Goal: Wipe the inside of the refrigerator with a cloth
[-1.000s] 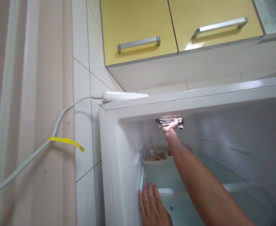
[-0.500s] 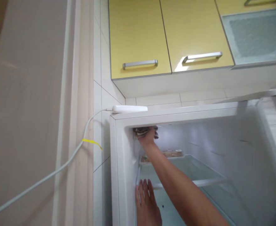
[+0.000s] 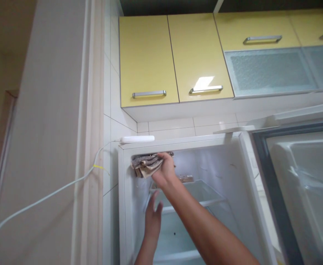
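My right hand (image 3: 164, 170) is closed around a folded grey-brown patterned cloth (image 3: 146, 164). The cloth is up at the top left inner corner of an open white fridge (image 3: 124, 198), just under its ceiling. Below it, my left hand (image 3: 153, 217) is raised inside the compartment near the left wall, thumb and fingers apart, holding nothing. Behind my hands is a pale shelf (image 3: 209, 202), with a small brownish packet (image 3: 186, 179) at the back. My right forearm hides part of the shelves.
On top of the fridge lies a flat white device (image 3: 137, 139), its white cable (image 3: 53, 197) running down to the left. The fridge door (image 3: 302, 184) stands open at the right. Yellow wall cabinets (image 3: 147, 59) hang above. A pale door panel (image 3: 56, 110) is at the left.
My right hand has brought the cloth out toward the front left edge, so more of it shows. My left hand has lifted and turned from lying flat. The view has shifted, showing the fridge door.
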Available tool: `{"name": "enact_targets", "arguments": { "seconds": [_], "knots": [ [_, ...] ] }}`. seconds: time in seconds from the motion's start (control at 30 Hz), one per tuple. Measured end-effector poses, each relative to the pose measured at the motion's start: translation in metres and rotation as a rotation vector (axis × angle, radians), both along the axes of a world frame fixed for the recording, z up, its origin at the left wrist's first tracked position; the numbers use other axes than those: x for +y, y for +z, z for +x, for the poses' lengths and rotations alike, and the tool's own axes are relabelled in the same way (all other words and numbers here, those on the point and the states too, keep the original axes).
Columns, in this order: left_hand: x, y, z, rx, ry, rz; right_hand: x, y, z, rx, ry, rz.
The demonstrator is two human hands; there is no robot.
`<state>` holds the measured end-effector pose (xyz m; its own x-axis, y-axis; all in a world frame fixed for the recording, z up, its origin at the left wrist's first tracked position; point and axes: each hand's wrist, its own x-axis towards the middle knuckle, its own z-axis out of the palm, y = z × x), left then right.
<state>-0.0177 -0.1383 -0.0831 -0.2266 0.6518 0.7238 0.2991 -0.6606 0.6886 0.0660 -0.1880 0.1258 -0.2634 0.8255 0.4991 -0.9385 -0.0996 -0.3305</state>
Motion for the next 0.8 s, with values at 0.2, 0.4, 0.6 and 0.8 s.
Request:
{"name": "enact_targets", "arguments": {
  "seconds": [0.2,0.4,0.6,0.8],
  "knots": [
    [-0.054,0.137,0.044,-0.691,-0.573,0.057,-0.005,0.001,0.023,-0.076,0.031,-0.076],
    [-0.052,0.167,0.052,-0.878,-0.761,0.217,-0.034,-0.033,0.053,-0.211,-0.058,0.076],
    [-0.067,0.168,0.045,-1.030,-0.895,0.296,-0.030,-0.143,0.126,-0.568,-0.676,0.076],
    [-0.060,0.182,0.096,-0.995,-0.841,0.364,0.024,-0.256,0.199,-1.186,-1.540,0.026]
  ]
}}
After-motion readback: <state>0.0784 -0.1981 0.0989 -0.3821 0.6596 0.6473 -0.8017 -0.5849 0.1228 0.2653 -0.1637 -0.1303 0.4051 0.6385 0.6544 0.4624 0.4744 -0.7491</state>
